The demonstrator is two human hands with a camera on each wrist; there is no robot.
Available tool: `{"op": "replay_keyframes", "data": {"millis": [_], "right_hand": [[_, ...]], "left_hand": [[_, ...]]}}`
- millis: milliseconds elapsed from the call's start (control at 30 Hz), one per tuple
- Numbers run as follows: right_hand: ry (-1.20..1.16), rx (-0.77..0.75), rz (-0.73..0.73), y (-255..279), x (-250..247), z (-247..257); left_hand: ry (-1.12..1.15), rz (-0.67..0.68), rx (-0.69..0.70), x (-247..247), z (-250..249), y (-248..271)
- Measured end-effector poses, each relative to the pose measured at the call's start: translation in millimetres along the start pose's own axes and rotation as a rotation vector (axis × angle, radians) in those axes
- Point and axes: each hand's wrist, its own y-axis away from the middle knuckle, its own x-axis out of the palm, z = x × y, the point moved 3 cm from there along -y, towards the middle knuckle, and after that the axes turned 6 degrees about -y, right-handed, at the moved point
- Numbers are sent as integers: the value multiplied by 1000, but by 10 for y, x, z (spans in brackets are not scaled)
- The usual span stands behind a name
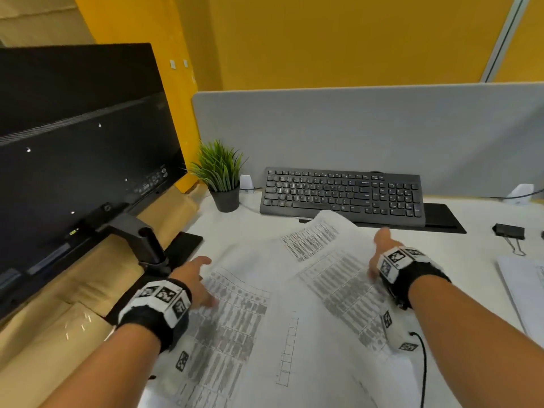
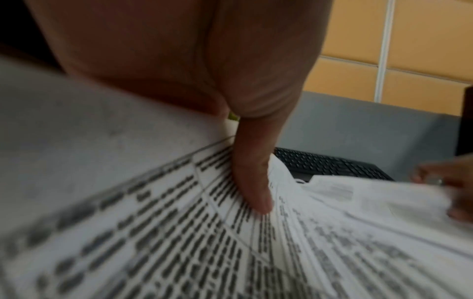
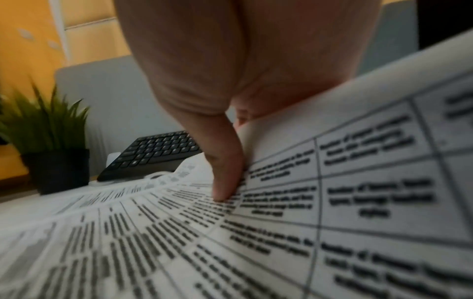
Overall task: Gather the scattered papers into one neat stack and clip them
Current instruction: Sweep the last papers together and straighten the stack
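Several printed sheets (image 1: pixel 294 290) lie overlapping on the white desk (image 1: pixel 235 231), fanned out between my hands. My left hand (image 1: pixel 207 281) holds the left side of the spread. In the left wrist view its thumb (image 2: pixel 253 182) lies on the printed face (image 2: pixel 179 232), and the sheet curves up and hides the fingers. My right hand (image 1: pixel 376 251) holds the right side. Its thumb (image 3: pixel 225 172) presses on the table print (image 3: pixel 332 202), with the fingers behind the raised sheet. A black binder clip (image 1: pixel 509 231) lies on the desk to the right, apart from both hands.
A black keyboard (image 1: pixel 341 192) sits just behind the papers, next to a small potted plant (image 1: pixel 223 178). A dark monitor (image 1: pixel 82 160) on an arm stands at the left. One more sheet (image 1: pixel 524 290) lies at the right edge. A grey partition (image 1: pixel 353 128) closes the back.
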Motion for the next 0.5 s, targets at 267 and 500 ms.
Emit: {"op": "replay_keyframes", "data": {"millis": [267,500], "right_hand": [[-90,90,-119,117,-794,-436],[-252,-42,-344,355,-1323,-441]], "left_hand": [[-371,-24,-23,239,-116,-69],[-286,-77,-23,182,-149,-58]]}}
